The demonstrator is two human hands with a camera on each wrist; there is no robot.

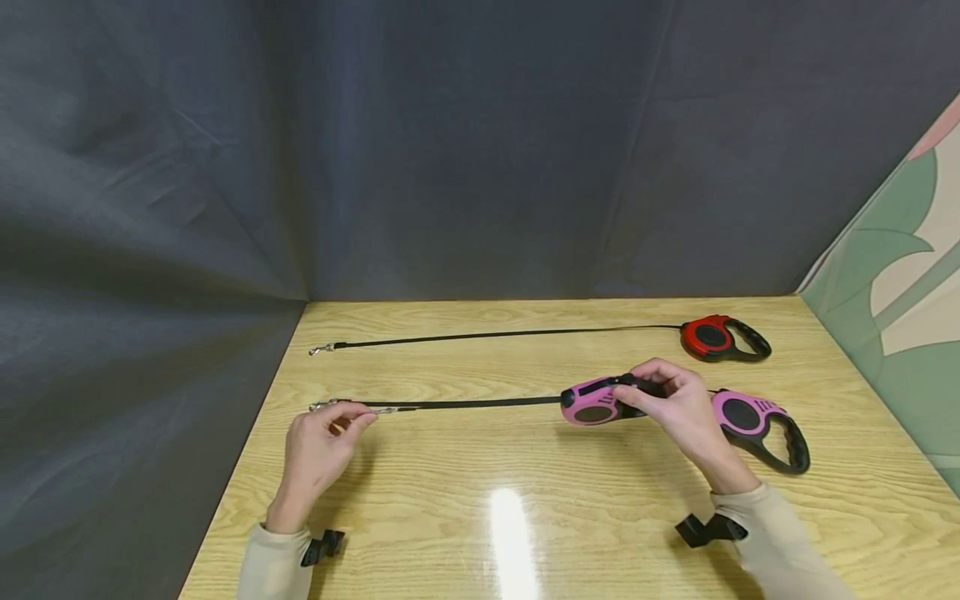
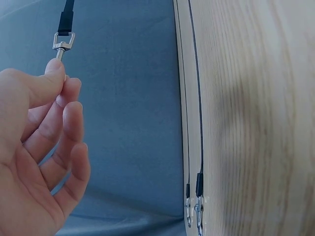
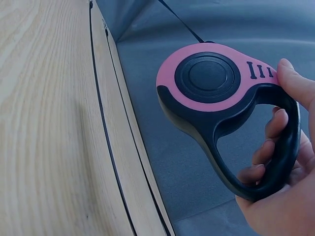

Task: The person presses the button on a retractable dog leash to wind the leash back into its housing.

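Between thumb and fingertips, my left hand (image 1: pixel 318 450) pinches the metal snap clip (image 2: pixel 61 48) of a black leash strap (image 1: pixel 487 403). The strap runs fairly straight to a pink retractable leash (image 3: pixel 207 76), whose black loop handle (image 3: pixel 290 147) my right hand (image 1: pixel 678 412) grips. In the right wrist view, the fingers pass through the loop and the thumb lies at the top of the handle. Both hands are raised above the wooden table. A second pink retractable leash (image 1: pixel 741 414) lies on the table behind my right hand, its clip (image 2: pixel 199 209) by the left hand.
Farther back on the table (image 1: pixel 450 500), a red retractable leash (image 1: pixel 707 335) lies with its strap drawn out leftward to a metal clip (image 1: pixel 321 349). A dark cloth (image 1: pixel 480 150) hangs behind and left; leaf-patterned fabric (image 1: pixel 907 275) stands at the right.
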